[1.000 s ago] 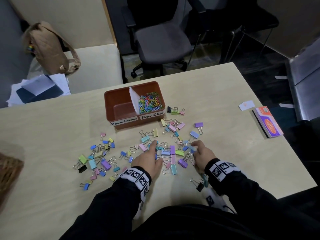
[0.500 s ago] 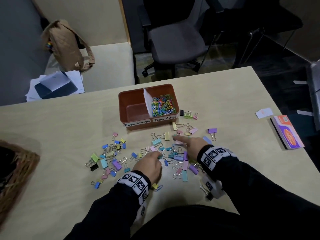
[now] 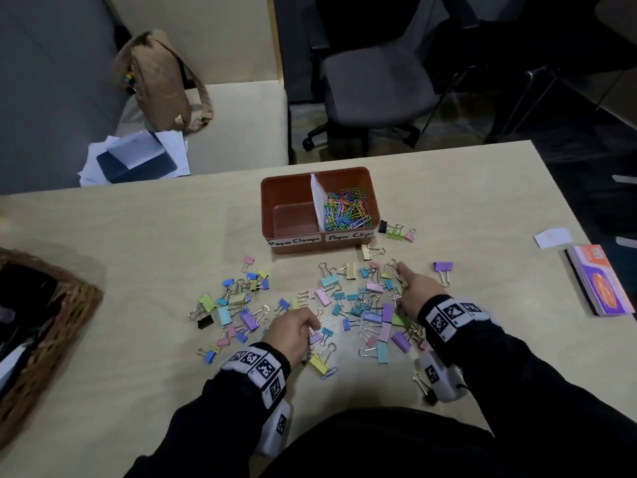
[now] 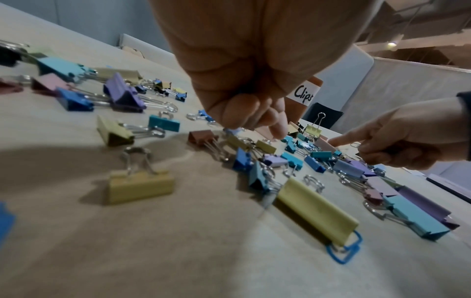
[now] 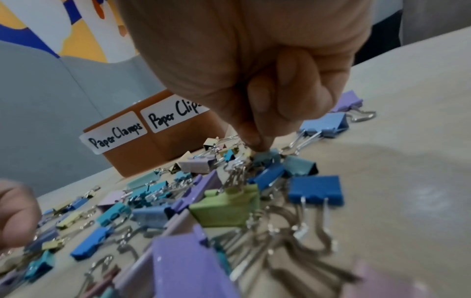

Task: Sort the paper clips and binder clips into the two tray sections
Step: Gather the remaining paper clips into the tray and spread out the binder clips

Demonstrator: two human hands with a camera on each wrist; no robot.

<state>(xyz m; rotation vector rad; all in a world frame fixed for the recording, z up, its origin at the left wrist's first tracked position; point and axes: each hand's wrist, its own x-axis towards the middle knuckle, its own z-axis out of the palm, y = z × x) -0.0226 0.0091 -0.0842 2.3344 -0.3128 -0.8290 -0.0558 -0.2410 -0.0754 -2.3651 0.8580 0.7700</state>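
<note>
An orange-brown tray (image 3: 374, 201) stands mid-table. Its left section, labelled Paper Clamps, is bare; the right one holds coloured paper clips (image 3: 346, 210). Pastel binder clips (image 3: 365, 305) lie strewn in front of it, with a second patch (image 3: 238, 305) to the left. My left hand (image 3: 312, 331) hovers at the pile's near edge, its fingertips (image 4: 277, 131) bunched on a small pale clip. My right hand (image 3: 405, 277) points its index finger down onto a teal binder clip (image 5: 274, 156), the other fingers curled. A blue paper clip (image 4: 344, 252) lies under a yellow binder clip (image 4: 316, 209).
A wicker basket (image 3: 44, 326) sits at the table's left edge. A thick orange pad (image 3: 599, 281) and a white slip (image 3: 553, 236) lie near the right edge. Beyond the table are an office chair (image 3: 375, 74) and a tan bag (image 3: 162, 84).
My right hand has reached forward across the pile toward the tray, index finger out. My left hand's fingers have curled in at the pile's near side. The head view has shifted.
</note>
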